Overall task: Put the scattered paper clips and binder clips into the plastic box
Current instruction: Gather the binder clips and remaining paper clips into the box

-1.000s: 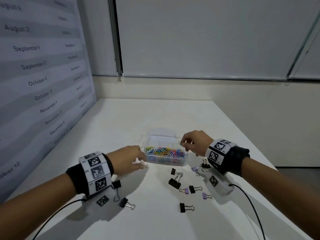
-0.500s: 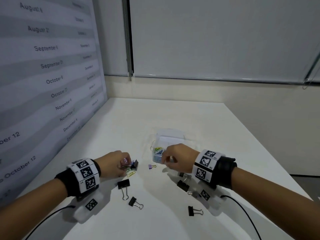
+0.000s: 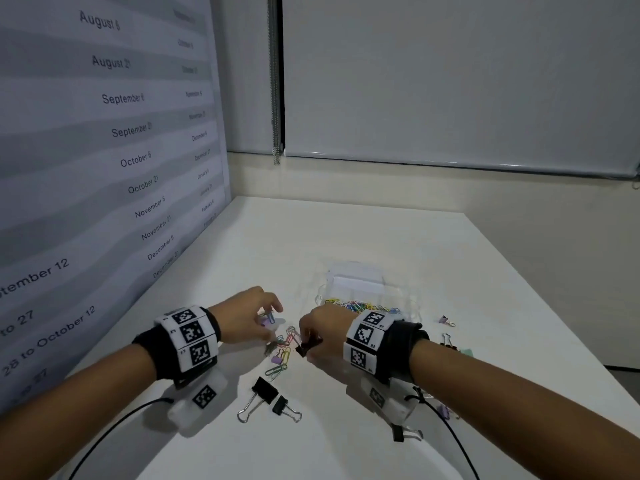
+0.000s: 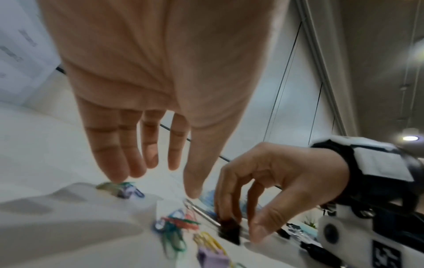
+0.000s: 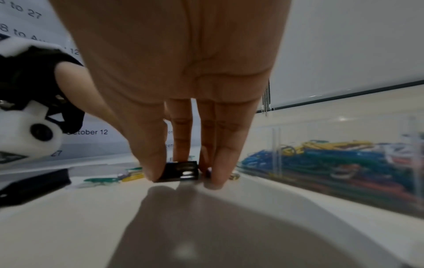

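- Many coloured paper clips (image 3: 358,304) are being held in the clear plastic box (image 3: 360,284), which is standing open on the white table (image 3: 346,233) with its lid (image 3: 356,271) tipped back behind it.
- A small black binder clip (image 5: 180,171) is being pinched between the thumb and fingers of the right hand (image 3: 323,332), right at the table surface, just in front of the box's left end.
- A loose heap of paper clips (image 3: 284,344) is lying between the two hands, with a purple binder clip (image 3: 276,359) among them.
- The left hand (image 3: 244,315) is being held over the table with its fingers (image 4: 114,145) straight and pointing down; the fingertips are touching a few paper clips (image 4: 123,188), and nothing is being gripped.
- Two black binder clips (image 3: 266,398) are lying nearer the person, between the wrists.
- More binder clips (image 3: 446,320) are lying well apart, to the right of the box.
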Demonstrator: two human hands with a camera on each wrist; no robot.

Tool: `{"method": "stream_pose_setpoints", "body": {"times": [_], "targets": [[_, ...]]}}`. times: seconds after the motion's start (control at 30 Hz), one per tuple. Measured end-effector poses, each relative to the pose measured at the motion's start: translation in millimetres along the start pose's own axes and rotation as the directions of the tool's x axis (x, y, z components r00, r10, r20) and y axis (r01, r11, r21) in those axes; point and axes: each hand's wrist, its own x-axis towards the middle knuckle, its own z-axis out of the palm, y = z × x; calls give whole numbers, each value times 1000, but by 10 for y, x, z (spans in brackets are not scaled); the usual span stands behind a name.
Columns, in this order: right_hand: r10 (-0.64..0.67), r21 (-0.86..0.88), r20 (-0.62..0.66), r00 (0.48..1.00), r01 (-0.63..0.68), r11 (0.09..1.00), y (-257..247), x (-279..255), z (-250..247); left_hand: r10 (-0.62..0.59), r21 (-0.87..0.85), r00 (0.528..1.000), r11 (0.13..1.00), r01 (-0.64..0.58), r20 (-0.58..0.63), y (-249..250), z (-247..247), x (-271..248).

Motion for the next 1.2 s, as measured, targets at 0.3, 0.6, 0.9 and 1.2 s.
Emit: {"method": "stream_pose_setpoints", "body": {"times": [0.3, 0.6, 0.9, 1.2], "targets": [[39, 43, -34, 999, -38, 998, -4, 4, -17, -174, 175, 978, 973, 152, 119, -52, -24, 176], [-7, 107, -236, 972, 33, 994, 87, -214, -161, 4, 128, 981, 991, -29, 196, 285, 140, 133], [104, 80, -86, 991, -97, 992, 393, -748, -349, 74, 108, 985, 990, -92, 158, 414, 211, 98], [87, -43, -26, 996, -88, 995, 299, -686, -217, 18, 109, 982, 993, -40, 190, 365, 119, 83]]}}
